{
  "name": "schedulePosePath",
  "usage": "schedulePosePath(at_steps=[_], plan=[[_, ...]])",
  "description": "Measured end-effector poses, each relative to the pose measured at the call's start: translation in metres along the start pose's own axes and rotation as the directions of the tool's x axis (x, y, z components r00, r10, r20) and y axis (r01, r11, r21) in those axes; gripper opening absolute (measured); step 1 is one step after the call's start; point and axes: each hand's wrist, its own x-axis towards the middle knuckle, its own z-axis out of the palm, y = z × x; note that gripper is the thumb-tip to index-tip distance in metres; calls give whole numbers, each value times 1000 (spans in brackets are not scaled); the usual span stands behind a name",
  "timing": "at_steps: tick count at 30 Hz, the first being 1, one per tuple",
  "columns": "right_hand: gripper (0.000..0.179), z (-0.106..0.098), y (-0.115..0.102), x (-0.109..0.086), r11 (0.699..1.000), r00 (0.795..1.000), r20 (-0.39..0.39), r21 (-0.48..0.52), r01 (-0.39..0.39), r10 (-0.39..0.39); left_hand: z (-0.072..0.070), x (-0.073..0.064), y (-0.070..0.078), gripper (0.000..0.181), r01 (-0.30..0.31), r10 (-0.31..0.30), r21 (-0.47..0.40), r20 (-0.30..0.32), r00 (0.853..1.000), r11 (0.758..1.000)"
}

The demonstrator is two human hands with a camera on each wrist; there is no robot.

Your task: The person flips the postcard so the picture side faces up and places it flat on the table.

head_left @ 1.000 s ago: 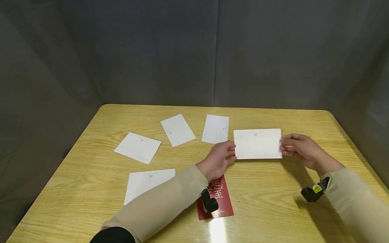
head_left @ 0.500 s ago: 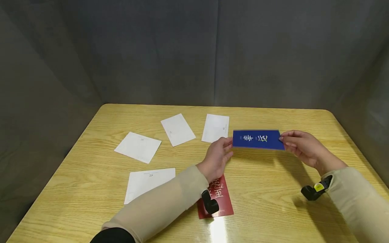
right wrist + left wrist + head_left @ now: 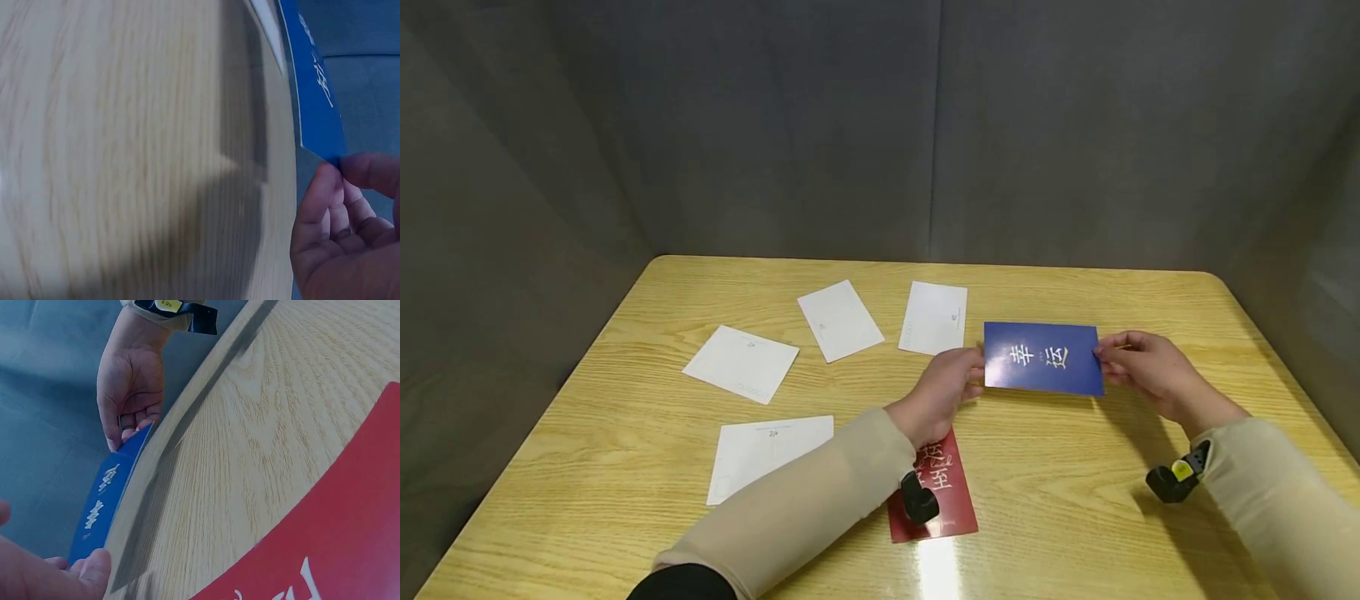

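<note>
A blue card (image 3: 1042, 358) with white and gold Chinese characters hangs tilted just above the table. My right hand (image 3: 1153, 371) pinches its right end between thumb and fingertips, plain in the right wrist view too. At the opposite end, my left hand (image 3: 938, 393) holds the card's edge with its fingertips, partly hidden in the head view. A red card (image 3: 936, 508) with white lettering lies under my left wrist, partly covered by the sleeve.
Several white cards lie spread on the wooden table (image 3: 1060, 517): one at left (image 3: 741, 364), one at back (image 3: 841, 321), one behind my left hand (image 3: 934, 317), and one partly under the left sleeve (image 3: 760, 450). Grey curtains (image 3: 775, 133) surround the table.
The held card has turned over from its white face to its blue face. My left fingers came off its left edge during the turn and are back at that edge now.
</note>
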Motion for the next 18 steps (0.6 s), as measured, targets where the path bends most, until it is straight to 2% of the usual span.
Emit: schedulePosePath(at_steps=[4,8,13,18], plan=[[25,0,3,2,992,1000,-26,-127,-3,0,1,-2,-1,49,15,-17,62,30,999,998],[30,0,6,5,971,999,-47,-239,-22,11,2,-2,-2,58,35,-40,75,63,997,997],[29,-2,10,7,952,998,-54,-301,-55,40,5,-1,-4,62,63,-68,54,111,992,997],[27,-3,14,10,939,997,-62,-338,-70,51,9,0,-4,62,77,-81,41,127,989,996]])
